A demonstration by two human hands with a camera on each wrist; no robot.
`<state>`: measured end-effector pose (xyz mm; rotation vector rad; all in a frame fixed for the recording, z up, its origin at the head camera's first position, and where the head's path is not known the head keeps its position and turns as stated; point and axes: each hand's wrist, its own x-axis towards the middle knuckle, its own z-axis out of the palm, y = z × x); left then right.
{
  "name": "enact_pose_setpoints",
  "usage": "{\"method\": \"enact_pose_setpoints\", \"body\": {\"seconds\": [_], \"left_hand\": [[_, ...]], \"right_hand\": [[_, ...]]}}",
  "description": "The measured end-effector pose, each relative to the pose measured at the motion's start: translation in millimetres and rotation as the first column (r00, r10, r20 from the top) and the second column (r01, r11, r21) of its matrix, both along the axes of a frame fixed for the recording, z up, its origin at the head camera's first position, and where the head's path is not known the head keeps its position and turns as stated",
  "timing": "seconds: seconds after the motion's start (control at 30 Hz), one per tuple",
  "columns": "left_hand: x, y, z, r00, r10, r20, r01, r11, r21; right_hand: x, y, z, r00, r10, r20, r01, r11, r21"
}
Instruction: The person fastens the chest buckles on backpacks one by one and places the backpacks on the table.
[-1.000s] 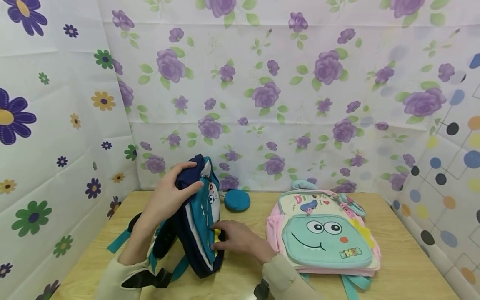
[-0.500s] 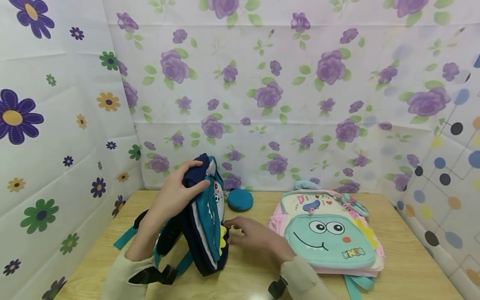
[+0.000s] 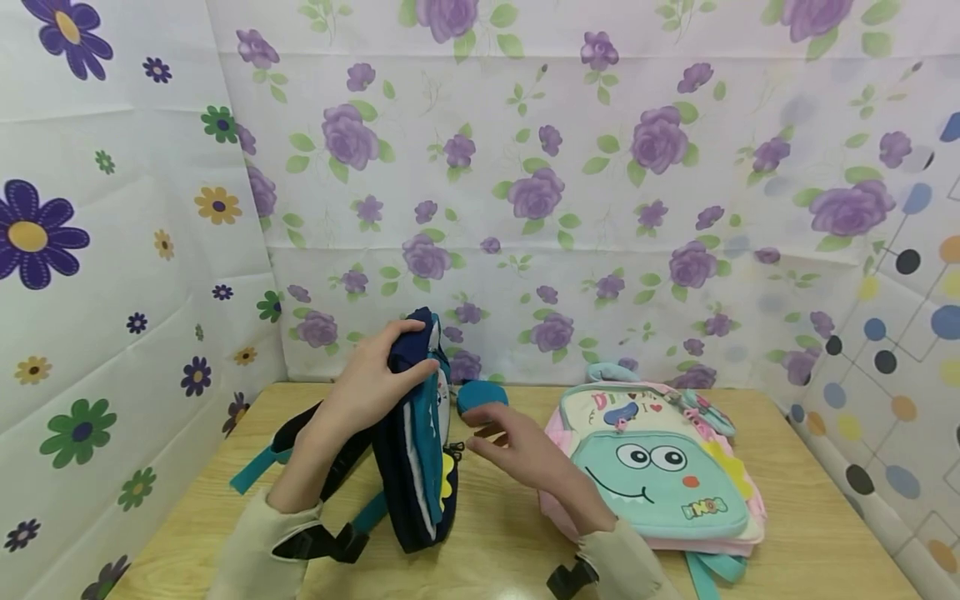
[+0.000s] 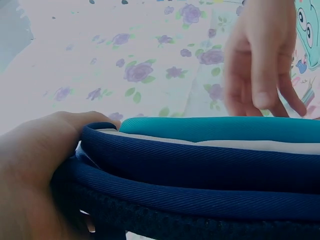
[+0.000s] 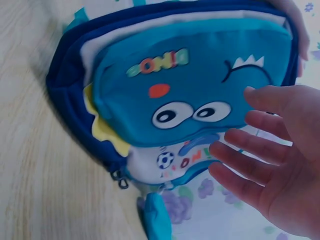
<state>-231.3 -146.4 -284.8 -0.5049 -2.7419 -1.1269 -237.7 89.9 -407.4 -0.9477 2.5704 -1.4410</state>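
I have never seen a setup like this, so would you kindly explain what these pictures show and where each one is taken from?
There is no robot here: a person works with two bare hands, wearing three cameras. The head camera looks forward and down over the whole table. The left wrist camera looks closely along the edge of the bag, and the right wrist camera faces the bag's cartoon front. The left hand grips the upper end of a navy-and-teal backpack, propped up on the table. The right hand is beside it with its fingers spread, holding nothing. Behind that hand is a round teal pouch, and to the right a pink-and-mint backpack lies with its smiling face up.
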Motion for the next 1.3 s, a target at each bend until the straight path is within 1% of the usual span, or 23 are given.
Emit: {"method": "enact_pose_setpoints", "body": {"seconds": [0.17,0.43,0.6,0.9,1.13,1.3], "left_hand": [[-1.9,9.9,0.6,1.0,-0.014,-0.005,0.014,0.999,-0.033],[-1.7,24.0,-1.1,0.998,-0.014,-0.056,0.011,0.999,-0.05],[-1.3,32.1,-1.6,0.998,0.002,-0.061,-0.005,0.999,-0.047],[-0.5,47.9,-1.9,0.997,0.03,-0.066,-0.035,0.997,-0.066],[-1.4,59.1,-3.0,0.998,0.016,-0.063,-0.02,0.998,-0.054],[-2.0,70.2,-3.5,0.998,-0.003,-0.057,0.001,0.999,-0.035]], "right_hand": [[7.7,7,7.8,0.998,-0.056,0.024,0.057,0.997,-0.046],[17.1,17,11.6,0.995,-0.094,0.021,0.096,0.989,-0.116],[18.9,24,14.6,0.996,-0.09,0.009,0.091,0.983,-0.16],[17.9,35,19.4,0.997,-0.083,-0.006,0.08,0.977,-0.2],[19.4,37,23.4,0.995,-0.093,-0.042,0.082,0.974,-0.212],[20.0,38,26.4,0.997,-0.071,-0.034,0.062,0.974,-0.218]]}}
